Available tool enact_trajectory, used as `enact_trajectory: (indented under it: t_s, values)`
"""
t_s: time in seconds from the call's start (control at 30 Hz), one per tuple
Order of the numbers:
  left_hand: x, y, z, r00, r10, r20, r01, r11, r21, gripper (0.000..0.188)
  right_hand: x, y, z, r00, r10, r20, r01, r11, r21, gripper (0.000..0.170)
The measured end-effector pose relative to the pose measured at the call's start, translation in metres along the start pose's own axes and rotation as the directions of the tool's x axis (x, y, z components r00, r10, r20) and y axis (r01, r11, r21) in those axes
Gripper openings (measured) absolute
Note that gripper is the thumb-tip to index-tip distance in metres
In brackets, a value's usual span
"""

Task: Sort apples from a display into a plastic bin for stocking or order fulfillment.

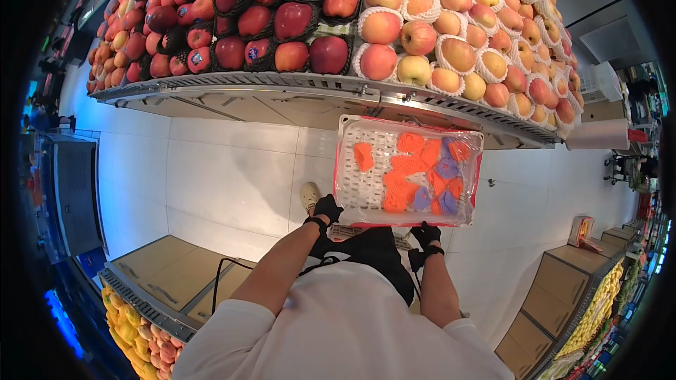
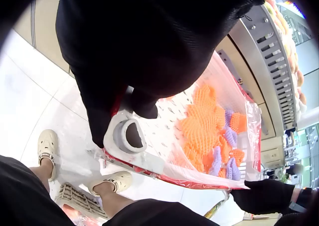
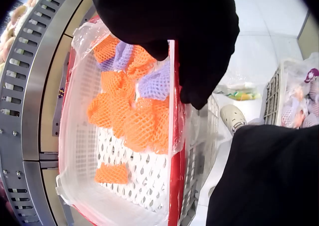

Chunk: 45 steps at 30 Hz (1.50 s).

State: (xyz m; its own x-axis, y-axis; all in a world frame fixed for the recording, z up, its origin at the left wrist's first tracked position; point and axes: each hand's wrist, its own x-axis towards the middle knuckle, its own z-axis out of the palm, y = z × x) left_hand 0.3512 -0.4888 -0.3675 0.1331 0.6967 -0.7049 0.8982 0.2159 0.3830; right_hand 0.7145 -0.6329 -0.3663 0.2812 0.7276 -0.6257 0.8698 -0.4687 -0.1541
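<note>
A white plastic crate with slotted floor and red edging is held in front of the body, level with the fruit stand's base. Inside lie several orange foam net sleeves and purple ones, mostly on the right half; a single orange sleeve sits apart. My left hand, in a black glove, grips the crate's near left corner, with the thumb over the rim in the left wrist view. At the near right part of the edge, my black-gloved right hand grips the red rim, fingers curled over it.
Ahead stands a fruit display with a metal slotted edge, bearing dark red apples and paler ones in white nets. Another crate is on the floor by the feet. Cabinets stand behind on both sides.
</note>
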Motion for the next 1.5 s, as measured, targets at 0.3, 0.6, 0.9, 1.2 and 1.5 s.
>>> enact_trajectory:
  t_s: [0.3,0.6,0.9,1.2,1.5]
  values:
    - [0.009,-0.005,-0.014,0.994,0.082,0.077,-0.081,0.997,-0.008,0.043,-0.041,0.001,-0.019,0.968,-0.004,0.251,-0.201,0.586,0.785,0.062]
    - [0.024,-0.014,-0.005,0.973,0.216,0.075,-0.214,0.976,-0.033,0.052,-0.135,-0.057,-0.028,0.936,0.197,0.292,-0.276,-0.105,0.955,0.039]
    - [0.001,-0.023,-0.017,0.965,0.258,0.048,-0.242,0.945,-0.221,0.101,-0.198,-0.063,0.009,0.871,0.322,0.370,-0.337,-0.157,0.928,0.040]
    - [0.016,-0.077,-0.064,0.946,0.309,0.094,-0.297,0.947,-0.125,0.090,-0.192,-0.083,0.002,0.886,0.329,0.327,-0.312,-0.101,0.945,0.041]
    - [0.003,-0.140,-0.097,0.981,0.192,0.008,-0.191,0.977,-0.091,0.090,-0.150,-0.069,0.020,0.893,0.285,0.348,-0.315,-0.154,0.936,0.038]
